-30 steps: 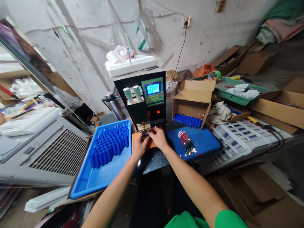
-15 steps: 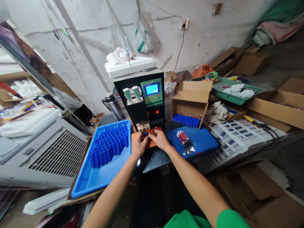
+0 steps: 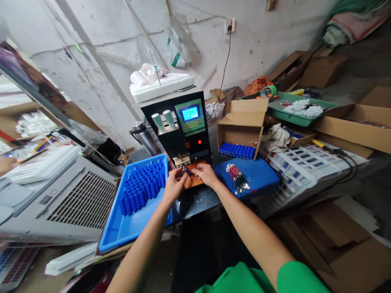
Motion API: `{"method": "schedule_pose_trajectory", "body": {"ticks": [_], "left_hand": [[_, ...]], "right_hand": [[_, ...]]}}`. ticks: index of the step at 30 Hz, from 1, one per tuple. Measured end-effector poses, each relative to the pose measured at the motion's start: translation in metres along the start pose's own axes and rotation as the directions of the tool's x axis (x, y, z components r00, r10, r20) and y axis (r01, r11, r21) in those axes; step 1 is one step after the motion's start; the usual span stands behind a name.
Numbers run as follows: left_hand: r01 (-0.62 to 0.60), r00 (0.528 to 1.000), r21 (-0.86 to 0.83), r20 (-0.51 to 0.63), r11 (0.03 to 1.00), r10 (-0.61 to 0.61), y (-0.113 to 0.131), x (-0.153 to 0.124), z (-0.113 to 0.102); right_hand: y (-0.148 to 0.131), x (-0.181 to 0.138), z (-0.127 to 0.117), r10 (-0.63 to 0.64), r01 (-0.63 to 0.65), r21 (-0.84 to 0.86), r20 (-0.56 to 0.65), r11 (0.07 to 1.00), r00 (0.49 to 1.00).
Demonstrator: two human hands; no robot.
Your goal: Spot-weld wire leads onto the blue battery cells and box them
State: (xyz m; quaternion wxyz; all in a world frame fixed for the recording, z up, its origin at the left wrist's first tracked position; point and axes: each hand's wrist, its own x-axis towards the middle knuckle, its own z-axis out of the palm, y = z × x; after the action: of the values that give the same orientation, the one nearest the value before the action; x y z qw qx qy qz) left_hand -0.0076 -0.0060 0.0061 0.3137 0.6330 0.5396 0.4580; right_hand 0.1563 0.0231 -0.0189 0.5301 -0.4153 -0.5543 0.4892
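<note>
My left hand [image 3: 175, 183] is closed around one end of a small blue battery cell [image 3: 187, 171], held tilted in front of the spot welder [image 3: 180, 126]. The fingers of my right hand [image 3: 206, 175] are pinched together just to the right of the cell; what is between them is too small to make out. Both hands are over the orange work plate [image 3: 195, 183] below the welder's electrodes [image 3: 182, 159]. Left of my hands, a blue tray [image 3: 122, 236] holds rows of upright blue cells [image 3: 142, 185].
Red-and-black wire leads [image 3: 238, 179] lie bunched on a blue pad [image 3: 262, 175] at right. Behind them, an open cardboard box [image 3: 241, 132] holds wired cells. A steel thermos [image 3: 145, 138] stands behind the tray. Another person's hand [image 3: 6, 165] shows at the left edge.
My hands have drawn slightly apart, and the cell is now tilted and more exposed between them. The view has shifted a little. Another person's hand has appeared at the far left.
</note>
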Motion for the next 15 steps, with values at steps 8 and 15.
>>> {"method": "schedule_pose_trajectory", "body": {"ticks": [8, 15], "left_hand": [[-0.095, 0.991, 0.351, 0.121, 0.931, 0.055, 0.002, -0.032, -0.011], [-0.100, 0.991, 0.320, 0.119, 0.942, 0.065, 0.004, -0.028, -0.003]], "right_hand": [[-0.002, 0.000, 0.001, -0.002, 0.002, -0.016, -0.010, 1.000, 1.000], [-0.001, -0.002, -0.004, -0.015, 0.013, 0.020, 0.107, 1.000, 0.994]]}}
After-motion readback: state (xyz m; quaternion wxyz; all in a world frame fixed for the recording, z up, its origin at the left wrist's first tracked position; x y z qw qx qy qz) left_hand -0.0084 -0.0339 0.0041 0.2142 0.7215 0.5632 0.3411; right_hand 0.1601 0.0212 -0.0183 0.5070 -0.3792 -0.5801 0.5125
